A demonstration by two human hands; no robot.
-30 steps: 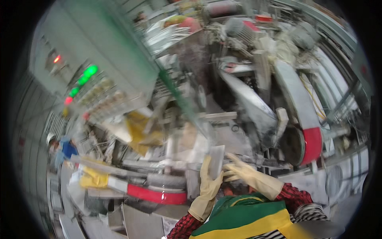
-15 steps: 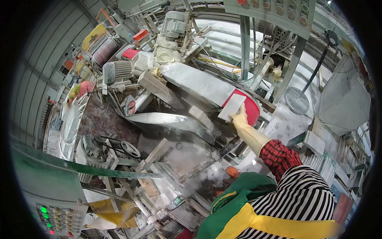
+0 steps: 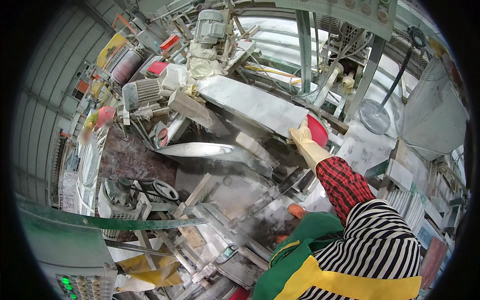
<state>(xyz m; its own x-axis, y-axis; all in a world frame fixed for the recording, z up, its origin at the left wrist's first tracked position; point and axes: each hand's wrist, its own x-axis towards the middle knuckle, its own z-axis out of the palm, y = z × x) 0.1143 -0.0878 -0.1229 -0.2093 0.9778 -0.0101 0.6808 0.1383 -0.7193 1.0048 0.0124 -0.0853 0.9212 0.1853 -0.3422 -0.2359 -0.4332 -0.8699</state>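
Observation:
My right hand (image 3: pixel 304 140), in a cream rubber glove under a red-and-black checked sleeve, reaches to the rounded red end (image 3: pixel 318 131) of a long belt machine with a white top (image 3: pixel 252 102). Its fingers are closed on a flat white slab (image 3: pixel 298 118), which lies against that end. The slab blends with the white top, and the glove covers much of it, so its outline is hard to make out. My left hand is out of view.
A curved metal sheet (image 3: pixel 210 150) and a wooden beam (image 3: pixel 192 111) lie beside the machine. Motors (image 3: pixel 209 27) stand behind it. A control box (image 3: pixel 82 272) with green lights is at lower left, a round-based stand (image 3: pixel 374 116) at right. Another person (image 3: pixel 97 120) is far left.
My right hand has turned the white slab from lying broad side up over the red end to a position mostly behind the glove. The view has shifted slightly.

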